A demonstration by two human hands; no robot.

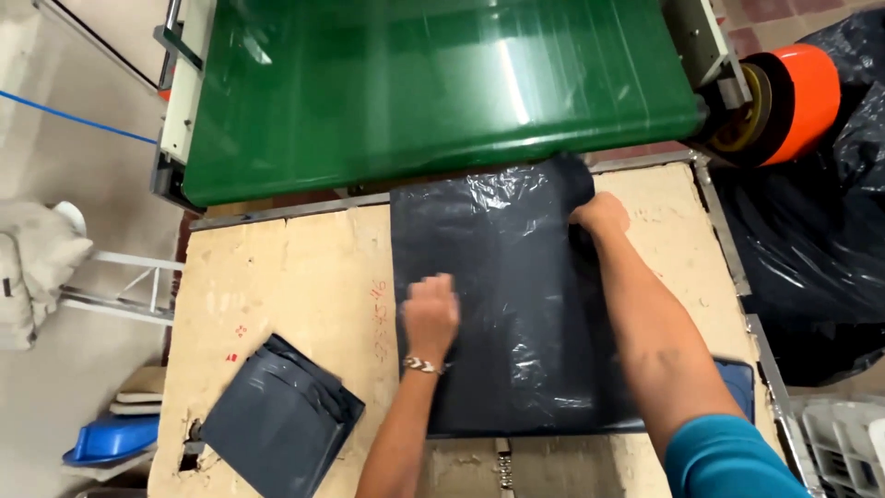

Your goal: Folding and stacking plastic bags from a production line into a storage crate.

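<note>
Here a big dark plastic bag lies flat on a pale wooden bench. The bag is shiny and a bit wrinkled. It sits in the middle of the bench, and its top edge reaches up to the green belt of a machine at the far side.

The left hand rests on the left part of the bag. Its fingers are curled in and press down on the plastic. It looks a little blurry, so I cannot tell if its grip has pinched any of the bag. There is a bead bracelet on that wrist.

The right hand is at the top right corner of the bag. Its grip is closed on that corner, and the plastic there is bunched and lifted up a bit. The right arm goes across the right side of the bag, and it has a blue-green sleeve.

A smaller stack of folded dark bags lies at the near left corner of the bench, well apart from the big bag. An orange roll sits at the right end of the belt. More dark plastic is heaped to the right of the bench. A blue thing lies on the floor to the left.
</note>
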